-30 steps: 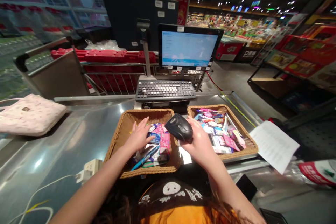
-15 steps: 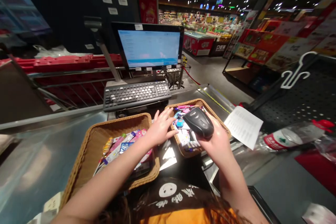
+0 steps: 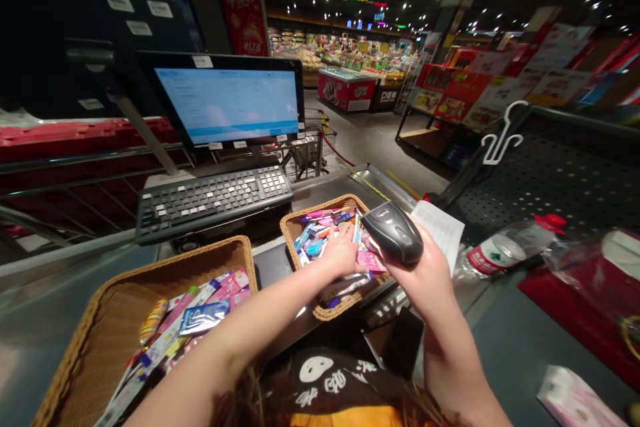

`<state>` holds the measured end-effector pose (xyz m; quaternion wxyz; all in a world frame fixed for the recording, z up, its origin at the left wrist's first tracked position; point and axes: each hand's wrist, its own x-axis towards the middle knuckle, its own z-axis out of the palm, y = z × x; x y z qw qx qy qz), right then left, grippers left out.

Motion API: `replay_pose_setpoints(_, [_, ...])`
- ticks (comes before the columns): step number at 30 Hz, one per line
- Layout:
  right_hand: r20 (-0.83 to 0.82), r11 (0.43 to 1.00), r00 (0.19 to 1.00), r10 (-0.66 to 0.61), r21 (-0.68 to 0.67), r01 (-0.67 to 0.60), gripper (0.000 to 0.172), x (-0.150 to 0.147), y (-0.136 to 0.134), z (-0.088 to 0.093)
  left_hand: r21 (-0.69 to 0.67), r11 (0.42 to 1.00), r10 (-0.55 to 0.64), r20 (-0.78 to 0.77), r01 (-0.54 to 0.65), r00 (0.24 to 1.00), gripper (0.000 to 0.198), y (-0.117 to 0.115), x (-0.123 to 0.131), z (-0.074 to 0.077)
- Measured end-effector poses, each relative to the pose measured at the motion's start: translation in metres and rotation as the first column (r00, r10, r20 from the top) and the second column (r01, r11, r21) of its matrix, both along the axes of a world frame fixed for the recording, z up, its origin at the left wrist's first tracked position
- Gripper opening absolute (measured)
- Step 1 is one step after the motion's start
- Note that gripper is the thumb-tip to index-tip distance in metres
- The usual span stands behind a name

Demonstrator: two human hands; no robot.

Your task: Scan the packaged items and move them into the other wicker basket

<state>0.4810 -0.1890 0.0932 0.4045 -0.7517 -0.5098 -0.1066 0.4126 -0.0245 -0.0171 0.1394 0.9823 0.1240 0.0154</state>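
Observation:
A black handheld barcode scanner point(image 3: 393, 232) is in my right hand point(image 3: 424, 270), whose fingers are wrapped round it from below. It hovers over the right edge of the smaller wicker basket point(image 3: 336, 312). My left hand point(image 3: 343, 255) reaches into that basket with its fingers apart on small colourful packaged goods point(image 3: 314, 247). A pink packet point(image 3: 370, 261) lies close by its thumb, and the fingertips are partly lost among the items. At left, the larger wicker basket point(image 3: 107, 290) holds several more packages, including a shiny blue packet point(image 3: 204, 317); my left forearm hides part of it.
Beyond the baskets stand a keyboard point(image 3: 215, 200) and a lit monitor point(image 3: 233, 103). To the right are a printed paper sheet point(image 3: 443, 230), a lying plastic bottle point(image 3: 500, 253), a white hanger point(image 3: 503, 137) and a tissue pack point(image 3: 575, 397).
My left hand has moved from the smaller basket's left rim into its contents. The scanner has shifted to the basket's right side in my right hand. The camera view has swung right.

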Motion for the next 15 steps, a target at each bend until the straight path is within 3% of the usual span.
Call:
replay_pose_setpoints(7, [-0.050,1.000,0.998,-0.029,-0.010,0.028,0.057,0.015,0.001,-0.007,0.010,0.997,0.071,-0.079,-0.070,0.994,0.069,-0.006,0.015,-0.017])
replay_pose_setpoints(15, [-0.067,1.000,0.998,-0.008,-0.009,0.008,0.057,0.020,0.004,-0.008,0.016,0.996,0.085,-0.072,-0.084,0.994,0.072,-0.007,0.018,-0.017])
